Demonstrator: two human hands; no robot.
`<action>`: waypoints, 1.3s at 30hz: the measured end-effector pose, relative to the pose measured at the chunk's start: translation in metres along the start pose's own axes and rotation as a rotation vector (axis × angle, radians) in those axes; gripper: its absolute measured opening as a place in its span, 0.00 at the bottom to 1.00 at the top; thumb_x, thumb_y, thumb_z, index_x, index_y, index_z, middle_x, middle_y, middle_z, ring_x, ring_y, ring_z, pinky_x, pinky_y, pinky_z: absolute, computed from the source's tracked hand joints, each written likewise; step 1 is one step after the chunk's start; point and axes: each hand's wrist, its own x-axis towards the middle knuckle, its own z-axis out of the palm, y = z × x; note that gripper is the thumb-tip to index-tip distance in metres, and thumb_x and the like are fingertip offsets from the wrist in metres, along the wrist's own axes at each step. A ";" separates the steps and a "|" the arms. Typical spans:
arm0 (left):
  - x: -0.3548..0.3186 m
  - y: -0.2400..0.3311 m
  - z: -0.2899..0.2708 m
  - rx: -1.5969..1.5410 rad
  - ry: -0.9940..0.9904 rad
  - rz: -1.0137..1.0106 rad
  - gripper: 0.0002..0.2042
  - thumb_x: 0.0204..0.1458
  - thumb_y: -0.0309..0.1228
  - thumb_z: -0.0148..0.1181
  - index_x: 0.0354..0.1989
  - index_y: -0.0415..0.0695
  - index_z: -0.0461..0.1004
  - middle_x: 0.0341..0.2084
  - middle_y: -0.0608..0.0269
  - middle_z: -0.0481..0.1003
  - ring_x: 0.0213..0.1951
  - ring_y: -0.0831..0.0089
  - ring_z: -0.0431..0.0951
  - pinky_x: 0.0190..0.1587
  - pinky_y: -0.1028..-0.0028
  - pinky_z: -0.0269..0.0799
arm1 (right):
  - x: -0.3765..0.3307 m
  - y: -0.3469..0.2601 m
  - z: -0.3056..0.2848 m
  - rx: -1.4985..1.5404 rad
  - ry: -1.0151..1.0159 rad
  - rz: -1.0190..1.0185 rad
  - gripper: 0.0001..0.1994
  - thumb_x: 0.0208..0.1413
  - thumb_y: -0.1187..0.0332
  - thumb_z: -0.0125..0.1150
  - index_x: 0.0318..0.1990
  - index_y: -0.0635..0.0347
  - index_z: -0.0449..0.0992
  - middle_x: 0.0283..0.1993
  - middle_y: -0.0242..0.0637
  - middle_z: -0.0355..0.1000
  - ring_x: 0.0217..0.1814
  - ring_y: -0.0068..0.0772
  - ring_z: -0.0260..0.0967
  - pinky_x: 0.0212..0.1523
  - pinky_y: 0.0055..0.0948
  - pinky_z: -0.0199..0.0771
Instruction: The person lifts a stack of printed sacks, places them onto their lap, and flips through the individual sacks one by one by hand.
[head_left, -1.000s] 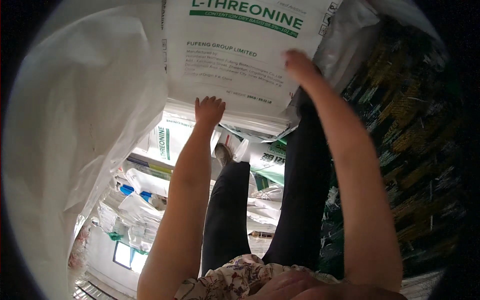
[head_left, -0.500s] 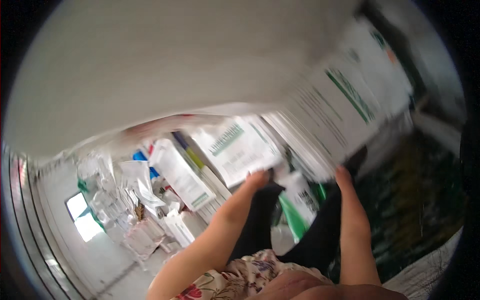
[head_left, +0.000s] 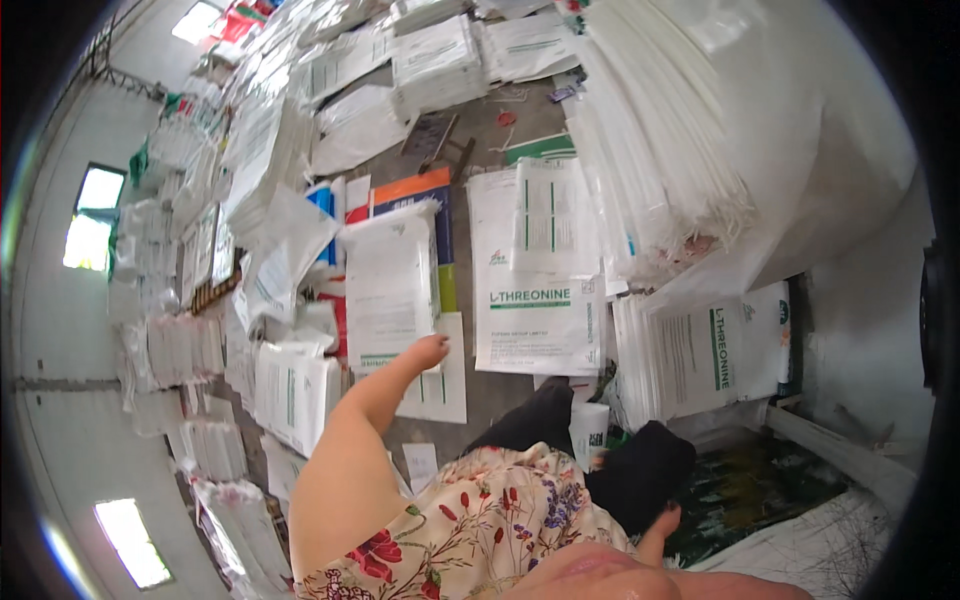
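Note:
My left hand (head_left: 432, 352) is over the lower right corner of a stack of white printed sacks (head_left: 392, 285). Its fingers look curled together, and nothing shows in them; whether it touches the stack I cannot tell. Low beside my dark-trousered leg (head_left: 640, 470) is my right hand (head_left: 668, 520), its fingers partly hidden and nothing visible in it. A flat white sack with green print (head_left: 535, 335) lies on the floor in front of me, with a smaller folded white sack (head_left: 546, 220) on top of it.
To the right, a tall bundle of white sacks (head_left: 650, 140) rises above another green-printed stack (head_left: 690, 350). A dark green patterned sheet (head_left: 760, 490) lies at the lower right. More sack piles (head_left: 437, 60) stretch across the far side and left. An orange and blue sack (head_left: 415, 190) lies ahead.
The large pale sheet that filled the upper view is gone from there, and the view has turned. My left hand has left my knee for the sacks; my right hand is lower beside my leg.

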 end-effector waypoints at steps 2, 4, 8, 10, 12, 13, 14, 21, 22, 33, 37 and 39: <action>-0.062 -0.056 0.012 0.025 -0.042 -0.105 0.26 0.64 0.42 0.52 0.66 0.42 0.75 0.62 0.42 0.76 0.64 0.45 0.75 0.68 0.56 0.70 | -0.007 -0.033 -0.018 -0.096 -0.013 -0.130 0.18 0.69 0.64 0.57 0.60 0.63 0.80 0.57 0.46 0.82 0.58 0.46 0.80 0.55 0.40 0.79; -0.121 -0.113 0.056 0.048 -0.068 -0.255 0.24 0.63 0.42 0.53 0.62 0.41 0.78 0.59 0.41 0.78 0.61 0.44 0.77 0.65 0.54 0.72 | -0.009 -0.067 -0.020 0.331 -0.124 0.029 0.18 0.68 0.68 0.57 0.62 0.59 0.79 0.54 0.37 0.82 0.50 0.36 0.80 0.46 0.31 0.79; -0.215 -0.161 0.153 -0.033 -0.265 -0.203 0.22 0.60 0.43 0.54 0.48 0.37 0.85 0.52 0.39 0.82 0.56 0.42 0.80 0.61 0.52 0.74 | -0.036 -0.124 -0.025 0.443 -0.372 0.059 0.20 0.71 0.64 0.57 0.67 0.57 0.74 0.57 0.41 0.80 0.44 0.32 0.82 0.36 0.24 0.77; -0.249 -0.157 0.197 -0.111 -0.250 -0.184 0.21 0.61 0.44 0.53 0.47 0.40 0.85 0.50 0.41 0.83 0.55 0.43 0.81 0.60 0.52 0.75 | -0.048 -0.144 -0.004 0.387 -0.534 -0.011 0.21 0.74 0.61 0.55 0.69 0.58 0.72 0.63 0.44 0.78 0.49 0.32 0.82 0.43 0.26 0.79; -0.273 -0.157 0.226 -0.233 -0.106 -0.177 0.21 0.62 0.45 0.53 0.48 0.43 0.85 0.50 0.44 0.83 0.55 0.45 0.81 0.60 0.52 0.76 | -0.072 -0.153 0.023 0.313 -0.603 -0.053 0.20 0.73 0.61 0.55 0.68 0.55 0.74 0.60 0.42 0.80 0.45 0.28 0.82 0.39 0.22 0.76; -0.285 -0.160 0.243 -0.291 -0.015 -0.222 0.22 0.62 0.46 0.54 0.53 0.44 0.83 0.53 0.45 0.82 0.57 0.46 0.81 0.61 0.54 0.76 | -0.081 -0.150 0.040 0.257 -0.692 -0.093 0.20 0.73 0.61 0.55 0.68 0.55 0.74 0.60 0.41 0.80 0.45 0.28 0.81 0.39 0.22 0.76; -0.295 -0.170 0.254 -0.347 0.003 -0.280 0.23 0.62 0.46 0.55 0.57 0.45 0.81 0.55 0.46 0.81 0.58 0.47 0.80 0.62 0.54 0.75 | -0.091 -0.145 0.056 0.204 -0.780 -0.129 0.20 0.73 0.61 0.55 0.68 0.54 0.74 0.60 0.41 0.80 0.44 0.28 0.81 0.40 0.22 0.76; -0.444 -0.247 0.326 -0.607 0.144 -0.418 0.24 0.62 0.46 0.56 0.61 0.46 0.80 0.56 0.47 0.81 0.59 0.49 0.80 0.64 0.55 0.74 | -0.208 -0.082 0.151 0.054 -0.975 -0.289 0.21 0.72 0.63 0.57 0.68 0.58 0.72 0.56 0.42 0.80 0.45 0.31 0.81 0.39 0.25 0.76; -0.460 -0.265 0.337 -0.584 0.107 -0.451 0.23 0.62 0.46 0.56 0.61 0.46 0.80 0.56 0.46 0.81 0.59 0.49 0.80 0.64 0.56 0.73 | -0.224 -0.063 0.157 0.000 -1.033 -0.310 0.21 0.72 0.63 0.57 0.68 0.61 0.72 0.56 0.45 0.80 0.46 0.33 0.81 0.39 0.26 0.76; -0.525 -0.331 0.388 -0.766 0.168 -0.565 0.22 0.60 0.43 0.58 0.57 0.45 0.82 0.56 0.45 0.81 0.60 0.48 0.79 0.64 0.56 0.73 | -0.264 -0.008 0.110 -0.573 -1.018 -0.557 0.19 0.69 0.63 0.58 0.60 0.66 0.79 0.43 0.41 0.80 0.38 0.29 0.79 0.37 0.29 0.79; -0.525 -0.366 0.376 -0.848 0.174 -0.554 0.23 0.60 0.42 0.57 0.59 0.43 0.81 0.56 0.44 0.81 0.60 0.48 0.79 0.64 0.56 0.73 | -0.295 -0.046 0.116 -0.563 -0.964 -0.543 0.20 0.69 0.62 0.58 0.61 0.66 0.79 0.43 0.41 0.81 0.37 0.29 0.78 0.38 0.29 0.79; -0.531 -0.393 0.381 -0.905 0.198 -0.571 0.23 0.60 0.42 0.56 0.60 0.42 0.80 0.56 0.44 0.81 0.60 0.47 0.79 0.64 0.57 0.73 | -0.318 -0.066 0.130 -0.574 -0.966 -0.580 0.20 0.69 0.62 0.58 0.61 0.65 0.79 0.43 0.41 0.81 0.37 0.29 0.78 0.38 0.29 0.79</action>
